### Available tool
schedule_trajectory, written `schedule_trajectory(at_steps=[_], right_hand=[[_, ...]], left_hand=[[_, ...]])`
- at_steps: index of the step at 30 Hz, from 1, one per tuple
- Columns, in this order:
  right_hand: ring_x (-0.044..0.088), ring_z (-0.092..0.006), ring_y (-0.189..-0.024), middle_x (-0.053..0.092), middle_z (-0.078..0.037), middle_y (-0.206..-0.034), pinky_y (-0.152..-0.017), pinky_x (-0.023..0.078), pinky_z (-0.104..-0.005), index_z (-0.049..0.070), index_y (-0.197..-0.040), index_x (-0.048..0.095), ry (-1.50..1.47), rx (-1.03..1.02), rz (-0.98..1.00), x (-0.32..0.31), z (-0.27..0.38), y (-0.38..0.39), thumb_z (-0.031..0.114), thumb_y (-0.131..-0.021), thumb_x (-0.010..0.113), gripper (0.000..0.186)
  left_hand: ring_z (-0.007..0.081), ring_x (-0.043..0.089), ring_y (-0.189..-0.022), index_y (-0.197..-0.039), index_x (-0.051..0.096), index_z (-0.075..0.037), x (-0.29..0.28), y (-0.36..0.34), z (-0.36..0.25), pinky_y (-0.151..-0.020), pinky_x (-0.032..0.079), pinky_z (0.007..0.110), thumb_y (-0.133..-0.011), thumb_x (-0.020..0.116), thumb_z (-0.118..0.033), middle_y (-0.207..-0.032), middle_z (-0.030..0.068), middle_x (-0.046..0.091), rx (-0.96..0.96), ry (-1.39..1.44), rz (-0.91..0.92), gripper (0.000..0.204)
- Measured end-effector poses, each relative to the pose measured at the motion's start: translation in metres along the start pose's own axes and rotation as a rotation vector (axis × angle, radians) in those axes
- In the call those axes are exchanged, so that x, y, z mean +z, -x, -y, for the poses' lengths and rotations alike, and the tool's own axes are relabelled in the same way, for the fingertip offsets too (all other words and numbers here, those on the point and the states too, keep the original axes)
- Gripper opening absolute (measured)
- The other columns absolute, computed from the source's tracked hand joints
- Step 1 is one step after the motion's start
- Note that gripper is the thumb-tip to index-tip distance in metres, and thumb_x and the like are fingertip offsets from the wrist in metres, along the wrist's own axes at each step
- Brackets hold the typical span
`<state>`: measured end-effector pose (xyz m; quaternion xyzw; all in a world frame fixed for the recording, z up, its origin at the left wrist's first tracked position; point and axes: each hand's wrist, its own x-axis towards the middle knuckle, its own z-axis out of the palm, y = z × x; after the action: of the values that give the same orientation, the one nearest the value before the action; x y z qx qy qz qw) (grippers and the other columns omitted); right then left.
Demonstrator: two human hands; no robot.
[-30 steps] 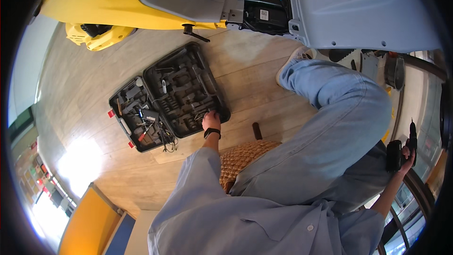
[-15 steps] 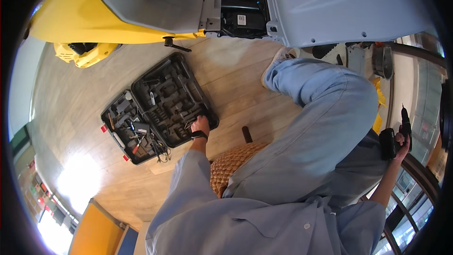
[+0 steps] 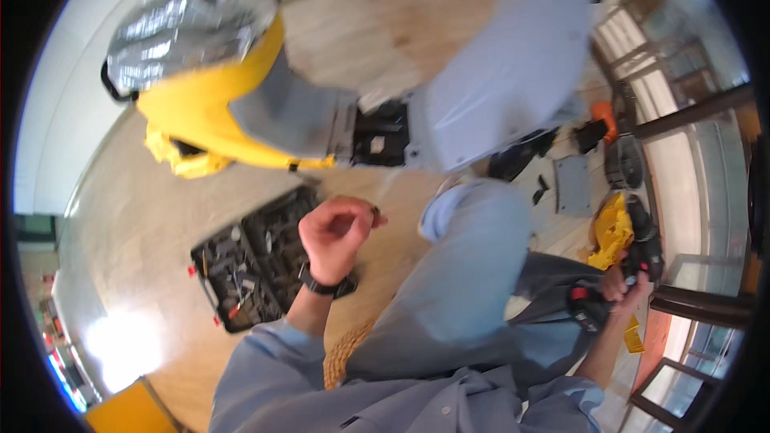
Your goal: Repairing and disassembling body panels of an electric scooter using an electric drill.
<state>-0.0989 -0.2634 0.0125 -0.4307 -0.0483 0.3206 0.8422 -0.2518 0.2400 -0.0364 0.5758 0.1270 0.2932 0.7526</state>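
My left hand (image 3: 333,240), with a dark band at its wrist, is raised in front of the tool case. Its fingers are pinched round a small dark piece (image 3: 375,213), too small and blurred to name. Below and behind it lies the black tool case (image 3: 261,261), spread wide on the floor with moulded slots, loose tools and cables. At the right, beside my leg, my right hand (image 3: 628,289) is closed round the grip of a black cordless drill (image 3: 639,240). The drill's base shows a red patch.
Ahead stands a yellow and grey scooter body (image 3: 513,80) with an uncovered dark compartment (image 3: 379,135) in its middle. Clear plastic (image 3: 192,28) wraps its front. Grey panels (image 3: 573,186) and yellow parts (image 3: 612,228) lie at the right. A woven seat (image 3: 343,357) is under me.
My left hand has come up out of the tool case, pinching a small dark piece. My right hand has brought the drill inward and lower. The view has tilted up, showing more of the scooter.
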Motion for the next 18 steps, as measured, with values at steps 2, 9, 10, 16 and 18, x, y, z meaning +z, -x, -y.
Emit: schedule_trajectory(at_steps=[2,9,10,16,18], right_hand=[[0.033,-0.0110,-0.033,0.039,0.000,-0.050,-0.035,0.031,-0.0287,0.002,-0.120,0.044,0.007,0.021,0.061,0.022,-0.005,-0.013,0.040,-0.075,0.061,0.062],[0.042,-0.0119,-0.042,0.044,-0.003,-0.055,-0.048,0.039,-0.0310,-0.007,-0.116,0.046,-0.075,0.078,0.439,0.039,0.020,-0.058,0.031,-0.069,0.067,0.064],[0.041,-0.0118,-0.041,0.044,-0.003,-0.055,-0.047,0.038,-0.0303,-0.006,-0.116,0.046,-0.126,0.063,0.458,0.030,0.020,-0.060,0.031,-0.070,0.066,0.063],[0.039,-0.0119,-0.040,0.043,-0.002,-0.054,-0.045,0.036,-0.0289,-0.002,-0.115,0.048,-0.333,0.020,0.363,-0.009,0.013,-0.067,0.031,-0.071,0.061,0.056],[0.038,-0.0117,-0.039,0.042,-0.002,-0.053,-0.044,0.036,-0.0294,-0.002,-0.113,0.048,-0.336,0.035,0.243,-0.009,0.014,-0.064,0.029,-0.071,0.059,0.053]], left_hand=[[0.0223,0.062,-0.063,-0.084,0.059,0.002,0.053,-0.012,-0.032,-0.059,0.053,0.033,-0.080,0.056,0.007,-0.079,0.0131,0.060,0.151,0.086,0.179,0.007],[0.0179,0.055,-0.070,-0.087,0.056,-0.003,0.227,-0.049,-0.029,-0.063,0.049,0.031,-0.078,0.050,0.009,-0.085,0.0107,0.057,-0.003,0.421,0.436,0.016],[0.0184,0.056,-0.072,-0.089,0.055,-0.003,0.247,-0.056,-0.017,-0.064,0.050,0.032,-0.079,0.050,0.007,-0.087,0.0112,0.057,-0.087,0.492,0.462,0.014],[0.0216,0.062,-0.079,-0.090,0.054,-0.002,0.308,-0.064,0.031,-0.070,0.051,0.033,-0.082,0.051,0.005,-0.093,0.0139,0.061,-0.245,0.489,0.540,0.011],[0.0225,0.064,-0.080,-0.089,0.053,-0.003,0.307,-0.063,0.036,-0.073,0.053,0.033,-0.083,0.050,0.004,-0.094,0.0150,0.063,-0.232,0.417,0.565,0.010]])
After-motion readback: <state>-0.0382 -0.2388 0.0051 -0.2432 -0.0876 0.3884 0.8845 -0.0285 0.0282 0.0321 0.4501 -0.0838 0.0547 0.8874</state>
